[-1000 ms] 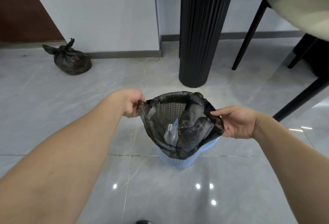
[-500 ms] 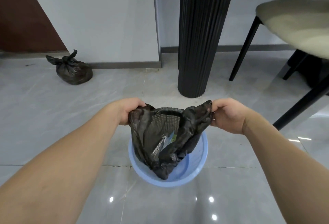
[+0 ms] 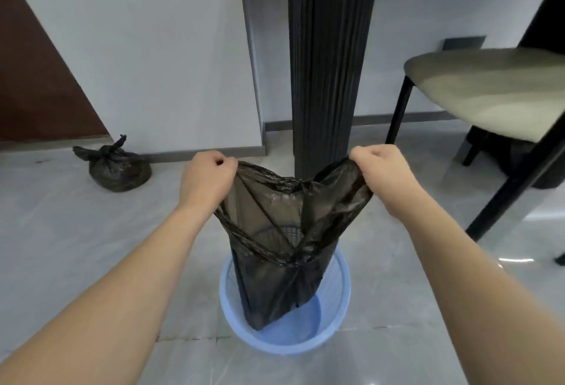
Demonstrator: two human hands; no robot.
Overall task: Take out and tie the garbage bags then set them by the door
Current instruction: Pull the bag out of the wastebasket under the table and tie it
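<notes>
A black garbage bag [image 3: 284, 231] hangs stretched between my hands, its lower end still inside the light blue bin [image 3: 339, 317] on the floor. My left hand [image 3: 206, 178] grips the bag's left top edge in a fist. My right hand [image 3: 385, 175] grips the right top edge the same way. The bag's mouth is pulled wide and its contents are hidden. A second black bag [image 3: 117, 166], tied in a knot, lies on the floor by the wall, near the brown door [image 3: 33, 78] at the far left.
A black ribbed column [image 3: 327, 63] rises just behind the bin. A chair with a pale seat [image 3: 489, 88] and black legs stands to the right. Grey glossy tiles cover the floor around the bin.
Both hands have risen and pulled the bag up out of the bin. The bag now hangs long and taut, where before it sat folded over the rim.
</notes>
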